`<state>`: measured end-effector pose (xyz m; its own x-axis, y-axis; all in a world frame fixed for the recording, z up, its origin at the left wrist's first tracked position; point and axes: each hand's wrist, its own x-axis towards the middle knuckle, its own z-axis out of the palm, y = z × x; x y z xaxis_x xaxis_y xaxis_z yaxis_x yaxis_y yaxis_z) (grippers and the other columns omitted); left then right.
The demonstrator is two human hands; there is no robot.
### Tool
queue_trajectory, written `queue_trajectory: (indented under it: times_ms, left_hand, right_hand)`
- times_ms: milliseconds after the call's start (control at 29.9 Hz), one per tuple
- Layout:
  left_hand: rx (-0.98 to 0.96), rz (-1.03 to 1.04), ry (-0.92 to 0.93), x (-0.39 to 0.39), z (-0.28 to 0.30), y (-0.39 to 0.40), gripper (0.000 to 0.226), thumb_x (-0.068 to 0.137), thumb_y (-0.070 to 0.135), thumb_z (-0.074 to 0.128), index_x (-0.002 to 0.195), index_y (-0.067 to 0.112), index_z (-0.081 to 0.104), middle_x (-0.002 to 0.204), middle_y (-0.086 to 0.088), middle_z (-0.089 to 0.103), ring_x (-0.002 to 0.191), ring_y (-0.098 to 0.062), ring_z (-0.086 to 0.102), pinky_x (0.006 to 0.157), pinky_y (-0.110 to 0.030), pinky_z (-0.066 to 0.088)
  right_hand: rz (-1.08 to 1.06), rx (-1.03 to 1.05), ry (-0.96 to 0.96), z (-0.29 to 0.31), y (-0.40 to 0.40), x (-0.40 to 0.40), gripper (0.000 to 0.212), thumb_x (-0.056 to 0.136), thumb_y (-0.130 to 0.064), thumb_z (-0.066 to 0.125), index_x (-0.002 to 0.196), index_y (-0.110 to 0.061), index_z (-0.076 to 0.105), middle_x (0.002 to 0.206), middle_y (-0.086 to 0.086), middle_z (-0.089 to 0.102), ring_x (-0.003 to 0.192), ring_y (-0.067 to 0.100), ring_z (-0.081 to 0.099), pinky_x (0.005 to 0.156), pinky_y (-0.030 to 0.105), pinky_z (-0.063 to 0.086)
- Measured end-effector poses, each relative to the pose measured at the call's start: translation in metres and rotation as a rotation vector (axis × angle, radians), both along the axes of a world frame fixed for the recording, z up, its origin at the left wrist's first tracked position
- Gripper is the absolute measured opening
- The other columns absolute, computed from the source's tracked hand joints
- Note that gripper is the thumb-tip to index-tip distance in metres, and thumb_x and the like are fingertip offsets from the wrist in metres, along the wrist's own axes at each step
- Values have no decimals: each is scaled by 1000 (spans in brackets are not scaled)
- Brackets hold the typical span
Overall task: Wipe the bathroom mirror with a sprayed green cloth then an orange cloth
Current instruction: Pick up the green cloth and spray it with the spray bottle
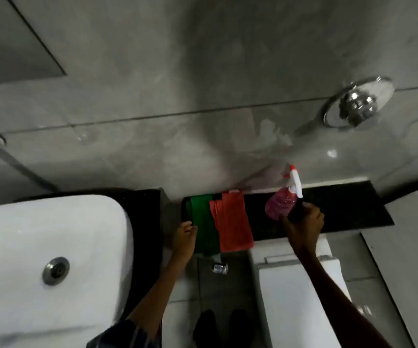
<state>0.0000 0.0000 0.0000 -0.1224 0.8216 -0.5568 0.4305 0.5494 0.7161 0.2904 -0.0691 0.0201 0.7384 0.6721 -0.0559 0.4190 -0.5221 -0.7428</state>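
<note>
A green cloth (203, 222) lies flat on the black ledge (348, 209), with an orange cloth (233, 222) partly overlapping its right side. My left hand (184, 237) rests at the green cloth's left edge, fingers touching it. To the right, my right hand (303, 222) is closed around a pink spray bottle (280, 204) with a white and red trigger head, tilted on the ledge. The mirror corner (9, 43) shows at the upper left.
A white basin (27, 259) with a metal drain sits at the lower left. A white toilet cistern lid (301, 297) lies below the ledge on the right. A chrome wall fitting (358, 104) sticks out of the grey tiled wall. My feet are on the floor below.
</note>
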Motion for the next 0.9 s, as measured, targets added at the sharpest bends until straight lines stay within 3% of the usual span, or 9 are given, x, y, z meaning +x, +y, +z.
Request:
queue_trajectory:
  times_ms: [100,200,267,367,434,568,668,768,902]
  left_hand:
    - [-59,31,33,13,-40,12,40,102,8,56,138,-9,56,136,-31,63,126,-43,61,106,-46,50]
    - [-68,74,87,25,-59,20,46,102,17,58,143,-5,52,143,-28,57,131,-43,58,110,-52,48]
    - [-51,93,210,36,-71,23,56,100,24,61,148,-1,47,149,-28,49,135,-45,52,111,-53,47]
    - [-66,57,402,53,-83,25,69,96,33,66,150,-2,41,155,-31,36,141,-49,42,109,-55,44]
    - [-62,80,427,57,-88,28,76,92,32,73,149,-4,38,154,-33,36,140,-52,42,109,-57,43]
    - [-71,174,282,50,-98,39,72,83,21,83,137,-12,48,140,-35,56,130,-49,57,104,-54,51]
    - [-91,154,135,41,-92,45,52,84,20,81,124,-8,65,128,-29,69,118,-42,68,96,-46,57]
    - [-78,174,-41,36,-73,40,42,85,15,78,122,-2,68,123,-25,72,113,-38,69,91,-39,55]
    - [-82,326,-353,24,-26,25,46,89,5,73,133,0,60,124,-23,71,109,-37,70,96,-47,57]
  right_hand:
    - [51,79,219,-24,33,17,41,77,-15,90,109,-2,66,102,15,73,100,35,72,84,35,61]
    - [19,228,286,-24,61,20,44,84,-29,87,117,-21,61,107,2,72,99,19,71,90,29,57]
    - [23,304,287,-30,77,24,44,88,-36,82,124,-19,64,108,-1,74,100,11,70,92,30,57]
    - [67,342,285,-39,93,27,39,96,-32,73,129,-13,67,95,-15,71,85,-9,67,81,14,55]
    - [97,360,289,-43,92,24,36,97,-22,70,129,-7,67,101,-7,74,91,-2,70,83,15,56]
    - [296,383,195,-39,89,16,24,96,-1,66,119,5,65,107,19,72,97,32,72,89,51,61]
    - [377,393,124,-27,77,0,15,100,-6,65,115,-4,63,99,16,71,89,28,72,80,40,63]
    - [429,381,166,-8,57,-23,14,99,0,63,108,-10,64,82,13,68,69,23,68,61,35,59]
    - [566,320,281,28,22,-59,31,90,16,62,107,-9,68,86,15,71,74,27,70,64,32,57]
